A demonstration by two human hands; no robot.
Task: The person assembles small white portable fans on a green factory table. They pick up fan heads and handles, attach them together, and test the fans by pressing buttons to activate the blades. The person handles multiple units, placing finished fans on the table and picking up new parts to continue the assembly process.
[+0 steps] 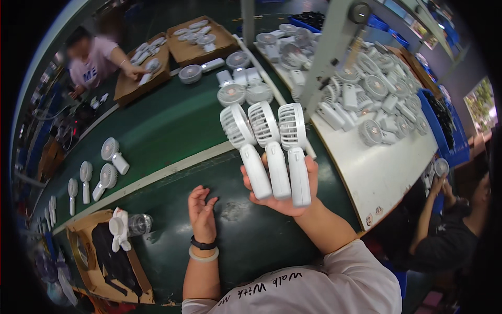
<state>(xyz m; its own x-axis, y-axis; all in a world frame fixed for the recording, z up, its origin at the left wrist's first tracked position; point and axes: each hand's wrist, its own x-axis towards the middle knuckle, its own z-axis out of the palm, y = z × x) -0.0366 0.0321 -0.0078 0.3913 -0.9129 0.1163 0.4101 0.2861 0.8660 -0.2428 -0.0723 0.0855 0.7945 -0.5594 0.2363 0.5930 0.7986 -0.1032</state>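
Three white handheld fans (278, 175) stand side by side in my right hand (294, 206), which is wrapped round their handles with the round caged heads upward. My left hand (202, 212) is raised over the dark green bench to the left of them, its fingers loosely curled and apart, holding nothing. A dark band and a pale bracelet circle the left wrist. Just beyond the held fans, several more white handheld fans (244, 94) lie on the green belt.
A heap of white fans (376, 89) covers much of the white table (387, 172) at right, beside a grey post (327, 57). Cardboard trays (201, 56) hold fans at the back, where another person (97, 60) reaches in. A cardboard box (138, 272) and clear jar (139, 224) sit left.
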